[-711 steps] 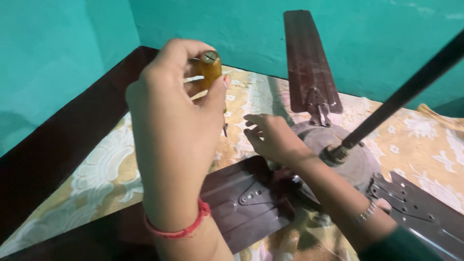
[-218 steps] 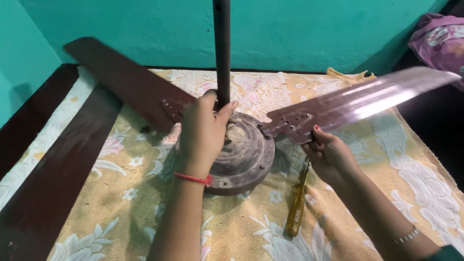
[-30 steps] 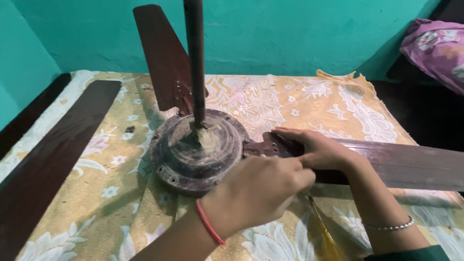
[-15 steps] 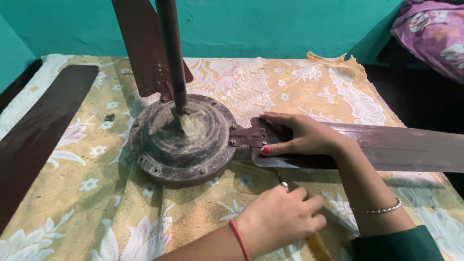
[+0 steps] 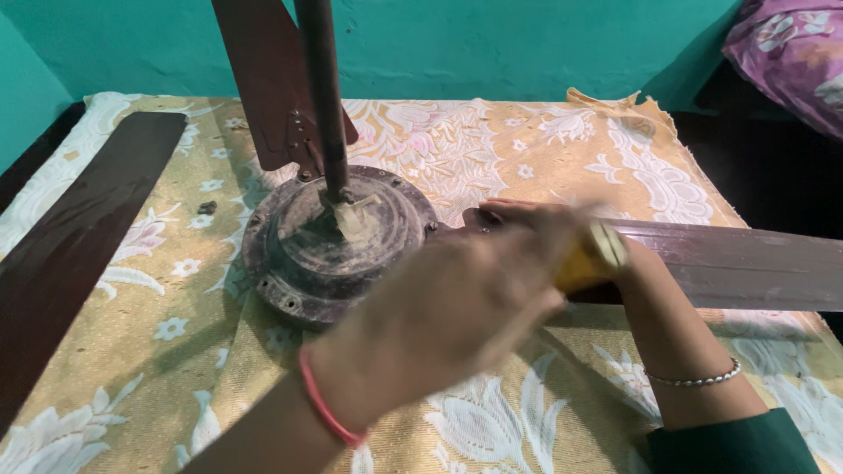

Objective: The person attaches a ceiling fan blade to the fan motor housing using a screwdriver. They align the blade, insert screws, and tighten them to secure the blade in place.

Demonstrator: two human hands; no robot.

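Blurred left hand (image 5: 448, 307) fingers grasping yellow handle (image 5: 590, 257), right hand (image 5: 536, 215) mostly hidden, grip unclear

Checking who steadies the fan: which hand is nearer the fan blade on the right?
Right. The right hand rests on the fan blade near its motor end. The left hand, blurred, holds a yellow-handled tool just in front of it.

Evenly lit, soft indoor light; faint shadows beneath fan motor (image 5: 338, 241). Heavy motion blur across left hand (image 5: 448, 312); pale sheen along fan blade (image 5: 746, 263). Background sharp.
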